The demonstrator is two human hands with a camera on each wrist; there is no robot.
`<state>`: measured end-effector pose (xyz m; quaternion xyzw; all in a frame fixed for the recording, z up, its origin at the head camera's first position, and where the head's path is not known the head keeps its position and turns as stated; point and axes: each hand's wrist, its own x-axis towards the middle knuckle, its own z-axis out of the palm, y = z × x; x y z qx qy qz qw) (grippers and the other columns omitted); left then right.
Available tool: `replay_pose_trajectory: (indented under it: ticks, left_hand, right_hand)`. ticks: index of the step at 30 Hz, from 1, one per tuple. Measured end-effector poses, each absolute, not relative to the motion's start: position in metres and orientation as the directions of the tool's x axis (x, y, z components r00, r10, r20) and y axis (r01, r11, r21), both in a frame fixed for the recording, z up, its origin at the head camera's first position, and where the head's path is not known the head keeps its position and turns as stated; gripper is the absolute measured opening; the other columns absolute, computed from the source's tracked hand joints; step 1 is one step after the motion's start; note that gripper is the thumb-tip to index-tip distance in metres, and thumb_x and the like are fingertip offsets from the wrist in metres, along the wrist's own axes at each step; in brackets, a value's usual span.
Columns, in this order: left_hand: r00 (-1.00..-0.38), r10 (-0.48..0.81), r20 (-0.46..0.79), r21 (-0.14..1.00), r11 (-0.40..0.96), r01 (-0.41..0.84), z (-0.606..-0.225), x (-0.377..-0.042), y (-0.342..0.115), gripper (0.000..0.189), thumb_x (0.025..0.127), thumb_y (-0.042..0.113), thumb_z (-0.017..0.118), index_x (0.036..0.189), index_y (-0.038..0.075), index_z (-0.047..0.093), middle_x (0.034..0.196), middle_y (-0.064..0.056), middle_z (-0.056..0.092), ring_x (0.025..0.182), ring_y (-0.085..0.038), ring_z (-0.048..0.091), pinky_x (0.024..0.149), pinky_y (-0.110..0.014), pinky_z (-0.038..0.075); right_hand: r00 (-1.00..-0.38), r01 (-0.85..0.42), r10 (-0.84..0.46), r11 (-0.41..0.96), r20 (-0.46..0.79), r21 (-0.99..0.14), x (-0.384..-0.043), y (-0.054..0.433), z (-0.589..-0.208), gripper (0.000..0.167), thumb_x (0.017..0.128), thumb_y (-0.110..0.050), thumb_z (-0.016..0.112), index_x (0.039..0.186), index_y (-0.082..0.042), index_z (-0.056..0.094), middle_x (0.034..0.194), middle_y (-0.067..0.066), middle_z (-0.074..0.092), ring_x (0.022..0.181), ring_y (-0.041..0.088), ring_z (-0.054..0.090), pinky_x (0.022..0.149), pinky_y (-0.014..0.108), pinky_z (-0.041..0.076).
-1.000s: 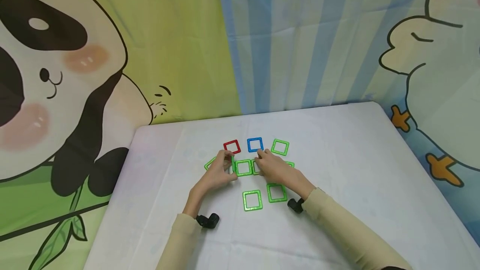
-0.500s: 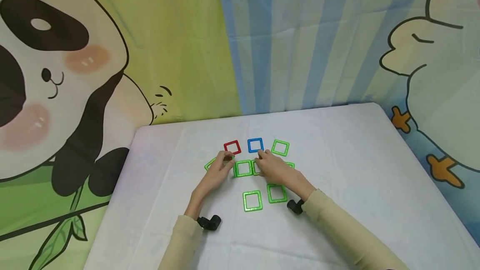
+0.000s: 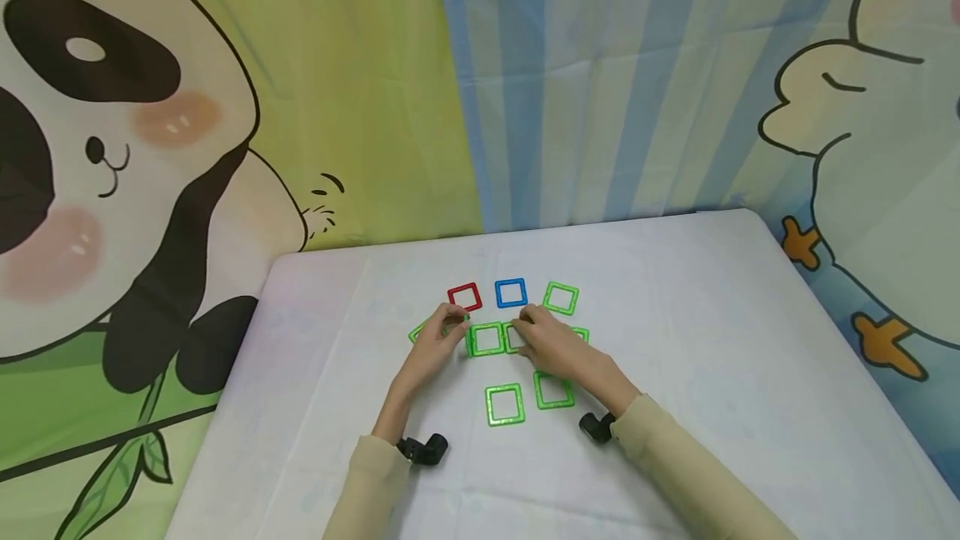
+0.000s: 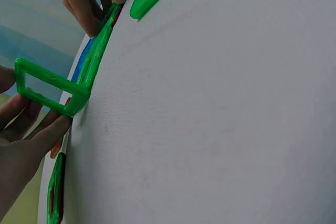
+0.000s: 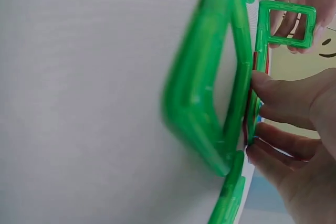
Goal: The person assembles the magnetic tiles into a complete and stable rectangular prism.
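My left hand [image 3: 431, 352] pinches a green square magnetic tile, an open frame [image 4: 50, 77], that stands upright at the left end of two flat green tiles. The nearer flat green tile [image 3: 487, 352] lies between my hands. My right hand [image 3: 558, 348] pinches the second flat green tile [image 3: 507, 338] at its edges and partly covers it in the head view. In the right wrist view, right thumb and fingers [image 5: 268, 156] meet that flat tile, while the upright one stands beyond them before my left hand.
Behind my hands lie a red tile [image 3: 462, 287], a blue tile [image 3: 511, 281] and a green tile [image 3: 562, 285]. Two green tiles lie nearer, one left [image 3: 505, 421] and one right [image 3: 555, 404]. More green tiles are partly hidden beside my hands. A white cloth covers the table [image 3: 675, 315].
My left thumb has moved up and in towards the fingers at the upright tile. The right hand has drawn slightly nearer, away from the blue tile; the flat tiles look unmoved.
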<state>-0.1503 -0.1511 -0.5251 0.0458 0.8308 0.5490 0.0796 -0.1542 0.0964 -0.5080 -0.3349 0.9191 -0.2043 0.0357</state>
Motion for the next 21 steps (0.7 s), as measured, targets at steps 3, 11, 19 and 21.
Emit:
replay_pose_trajectory:
  ticks: [3,11,19,21]
  left_hand:
    - [-0.982,0.161,-0.098,0.913,0.406,-0.024,-0.523,-0.15,-0.151,0.032,0.105,0.023,0.06,0.131,0.005,0.057,0.133,-0.01,0.062,0.132,-0.028,0.056,0.115,-0.053,0.039]
    - [-0.979,0.16,-0.123,0.905,0.422,-0.045,-0.521,-0.151,-0.148,0.03,0.105,0.023,0.059,0.13,0.007,0.057,0.134,-0.009,0.062,0.133,-0.029,0.055,0.116,-0.053,0.039]
    - [-0.98,0.158,-0.124,0.901,0.431,-0.044,-0.523,-0.151,-0.15,0.03,0.104,0.026,0.061,0.129,0.01,0.057,0.133,-0.009,0.062,0.133,-0.029,0.056,0.116,-0.053,0.038]
    - [-0.979,0.162,-0.123,0.904,0.425,-0.043,-0.523,-0.152,-0.151,0.03,0.104,0.026,0.061,0.129,0.009,0.057,0.133,-0.009,0.062,0.132,-0.029,0.056,0.116,-0.053,0.038]
  right_hand:
    - [-0.773,-0.606,-0.628,0.688,0.09,-0.4,-0.153,0.097,-0.511,0.039,0.096,-0.01,0.072,0.132,0.004,0.064,0.135,0.023,0.059,0.123,0.036,0.057,0.102,0.046,0.053]
    - [-0.777,-0.607,-0.619,0.692,0.111,-0.39,-0.148,0.098,-0.512,0.04,0.095,-0.015,0.073,0.132,-0.001,0.066,0.141,0.021,0.057,0.131,0.037,0.054,0.105,0.05,0.051]
    - [-0.742,-0.657,-0.65,0.654,0.165,-0.375,-0.137,0.096,-0.505,0.032,0.092,-0.015,0.078,0.119,-0.002,0.068,0.124,0.012,0.063,0.113,0.027,0.059,0.1,0.042,0.051]
    - [-0.736,-0.66,-0.659,0.647,0.156,-0.382,-0.132,0.096,-0.502,0.032,0.091,-0.017,0.079,0.118,-0.003,0.066,0.122,0.01,0.062,0.111,0.025,0.059,0.098,0.041,0.052]
